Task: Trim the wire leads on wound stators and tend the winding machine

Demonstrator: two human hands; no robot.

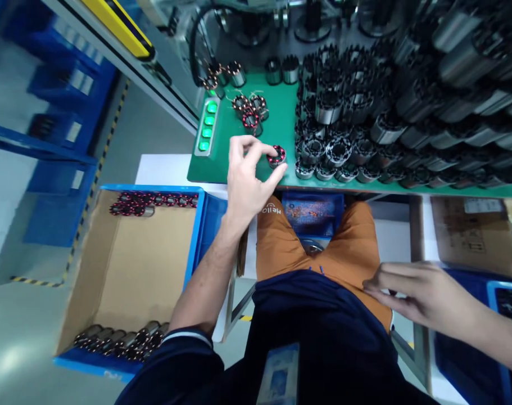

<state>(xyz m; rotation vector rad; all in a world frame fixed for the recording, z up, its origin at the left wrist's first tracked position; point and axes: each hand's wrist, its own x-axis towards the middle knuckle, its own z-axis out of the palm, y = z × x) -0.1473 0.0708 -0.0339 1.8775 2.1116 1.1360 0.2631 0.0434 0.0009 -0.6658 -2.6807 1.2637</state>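
Note:
On the green mat, near its front edge, my left hand has thumb and fingers around a wound metal core with a pink-and-black top. A small group of similar cores with loose wires stands just beyond that hand. My right hand is low on the right, over the orange trousers, its fingers curled together; whether anything is between them is too small to make out.
Stacked metal cores fill the mat's right side. A strip of green-lit buttons lies left. A blue bin lined with cardboard holds cores at lower left. Machinery stands behind; a cardboard box is at right.

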